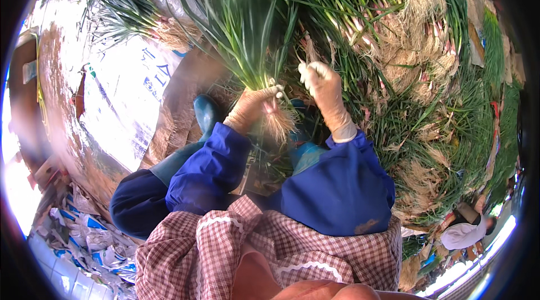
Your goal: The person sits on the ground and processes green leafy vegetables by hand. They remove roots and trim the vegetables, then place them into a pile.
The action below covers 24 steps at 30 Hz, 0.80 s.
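Observation:
My left hand (252, 104), in a tan, dirt-stained glove, grips a bunch of green garlic (242, 53) around its lower stems. The long leaves fan out away from me, and the pale, stringy roots (280, 123) hang below the thumb towards my lap. To the right of the bunch, my right hand (324, 85) is raised in a matching glove with its fingers curled in. A thin pale strand shows by its fingertips; whether they pinch it is unclear. Loose green garlic plants (310, 49) lie just beyond that hand.
A large heap of green garlic (358, 26) with tangled roots spreads along the right. A smaller bundle (162, 30) rests on a white printed sack (126, 89) at the left. My teal rubber boots (206, 114) flank the work spot. Another person (464, 232) is at the far lower right.

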{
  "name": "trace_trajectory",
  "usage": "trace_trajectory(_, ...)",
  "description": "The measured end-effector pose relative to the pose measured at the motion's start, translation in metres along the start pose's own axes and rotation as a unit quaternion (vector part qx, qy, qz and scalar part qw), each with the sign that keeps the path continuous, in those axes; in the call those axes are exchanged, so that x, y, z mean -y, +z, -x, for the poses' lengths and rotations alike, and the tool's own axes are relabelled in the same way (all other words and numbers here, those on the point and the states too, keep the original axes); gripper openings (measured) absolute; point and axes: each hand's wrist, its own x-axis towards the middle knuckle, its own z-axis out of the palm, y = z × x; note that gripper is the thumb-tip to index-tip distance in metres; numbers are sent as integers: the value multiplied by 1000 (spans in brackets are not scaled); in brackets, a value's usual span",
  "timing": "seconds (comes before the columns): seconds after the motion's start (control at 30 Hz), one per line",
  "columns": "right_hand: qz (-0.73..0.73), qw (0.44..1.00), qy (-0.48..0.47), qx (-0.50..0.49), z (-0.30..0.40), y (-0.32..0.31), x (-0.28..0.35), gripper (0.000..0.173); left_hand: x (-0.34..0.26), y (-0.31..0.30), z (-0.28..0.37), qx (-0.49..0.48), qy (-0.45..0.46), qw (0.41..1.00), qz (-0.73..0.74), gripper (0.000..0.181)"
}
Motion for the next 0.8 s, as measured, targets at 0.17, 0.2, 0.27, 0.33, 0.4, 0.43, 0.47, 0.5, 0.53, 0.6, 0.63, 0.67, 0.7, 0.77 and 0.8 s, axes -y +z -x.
trace_trajectory(0.17,90,976,-73,186,-26,14,-68,49,-4,6,-5,55,-11,998,-22,21)
trace_trajectory(0.2,6,963,25,270,-17,16,-51,48,-9,1,-3,52,-16,998,-35,23)
trace_trajectory(0.27,-18,969,86,229,-5,24,-39,36,-18,-14,3,30,-28,998,-57,24)
trace_trajectory(0.33,-207,954,70,203,1,8,-32,32,-12,-25,-2,-13,-25,995,-92,22)
trace_trajectory(0.4,-76,984,89,137,-8,10,-10,44,-14,-22,-1,-3,-30,992,-122,20)
trace_trajectory(0.43,110,987,30,109,-15,12,-21,45,-16,-1,-1,-17,-27,989,-147,21)
trace_trajectory(0.47,287,953,-32,87,-24,23,-45,46,-14,-4,-3,2,-38,980,-198,22)
trace_trajectory(0.5,393,889,-235,23,-28,31,-78,40,-10,4,-8,-6,-37,979,-201,21)
trace_trajectory(0.53,332,915,-226,-32,-21,44,-65,31,-10,6,-5,-28,-31,978,-205,20)
trace_trajectory(0.6,287,948,-126,-56,-13,32,-55,29,-25,17,3,-41,-30,986,-156,17)
trace_trajectory(0.63,436,873,-191,-104,-16,22,-73,31,-30,19,4,-49,11,992,-117,17)
trace_trajectory(0.67,484,865,-120,-56,-10,10,-62,31,-35,18,5,-59,51,994,-75,19)
trace_trajectory(0.7,522,836,11,166,-17,-5,-66,31,-48,10,14,-13,24,997,-66,25)
trace_trajectory(0.77,468,768,189,394,-38,-16,-48,16,-69,23,30,43,10,999,31,40)
trace_trajectory(0.8,592,756,3,281,-46,-17,-31,13,-81,31,42,67,25,995,70,45)
